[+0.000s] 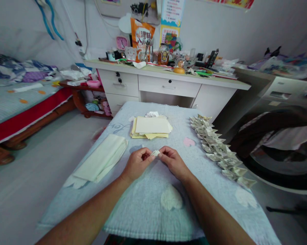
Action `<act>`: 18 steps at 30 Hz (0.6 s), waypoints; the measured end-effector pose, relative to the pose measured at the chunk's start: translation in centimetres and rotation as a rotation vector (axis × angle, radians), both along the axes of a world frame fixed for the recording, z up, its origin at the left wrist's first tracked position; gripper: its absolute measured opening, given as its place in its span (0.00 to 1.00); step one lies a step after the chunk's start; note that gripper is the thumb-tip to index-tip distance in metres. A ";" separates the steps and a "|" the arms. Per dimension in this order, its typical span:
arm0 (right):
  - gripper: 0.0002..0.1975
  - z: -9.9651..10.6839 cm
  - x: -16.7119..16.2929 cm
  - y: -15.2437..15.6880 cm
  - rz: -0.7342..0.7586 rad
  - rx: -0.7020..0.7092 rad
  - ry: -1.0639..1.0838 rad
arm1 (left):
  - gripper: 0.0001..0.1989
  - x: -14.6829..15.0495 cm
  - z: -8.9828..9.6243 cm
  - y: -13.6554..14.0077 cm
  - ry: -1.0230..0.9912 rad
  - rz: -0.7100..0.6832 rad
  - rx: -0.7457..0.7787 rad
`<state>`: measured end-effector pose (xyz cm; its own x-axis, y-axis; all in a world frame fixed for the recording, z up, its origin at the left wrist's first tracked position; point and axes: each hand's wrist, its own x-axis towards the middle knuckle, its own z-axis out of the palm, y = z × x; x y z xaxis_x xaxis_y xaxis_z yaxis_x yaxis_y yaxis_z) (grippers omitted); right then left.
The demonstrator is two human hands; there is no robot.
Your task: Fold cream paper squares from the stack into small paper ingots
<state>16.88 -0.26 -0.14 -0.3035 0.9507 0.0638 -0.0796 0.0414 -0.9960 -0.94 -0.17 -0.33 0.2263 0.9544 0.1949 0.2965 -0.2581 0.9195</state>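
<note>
My left hand and my right hand meet over the middle of the cloth-covered table. Between their fingertips they pinch a small folded piece of paper, pale and partly covered by the fingers. Just beyond them lies a stack of cream and yellow paper sheets. A long folded pale sheet bundle rests to the left of my left hand. Along the right side runs a row of several folded paper pieces with pointed ends.
A light blue quilted cloth covers the table. Crumpled white paper sits behind the stack. Farther back stands a white desk crowded with jars and bags. A washing machine is at the right, a bed at the left.
</note>
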 end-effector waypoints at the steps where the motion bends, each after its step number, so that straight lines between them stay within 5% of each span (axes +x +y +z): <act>1: 0.13 0.0 0.1 0.0 0.012 0.002 -0.011 | 0.12 0.0 0.0 0.0 0.001 -0.011 -0.004; 18: 0.15 -0.7 0.1 0.2 0.036 0.019 -0.101 | 0.08 0.2 0.2 0.2 0.055 -0.095 -0.046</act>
<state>17.01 -0.07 -0.80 -0.3430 0.9380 0.0491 0.0191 0.0592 -0.9981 -0.73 -0.01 -0.11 0.3249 0.9360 0.1358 0.3231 -0.2448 0.9141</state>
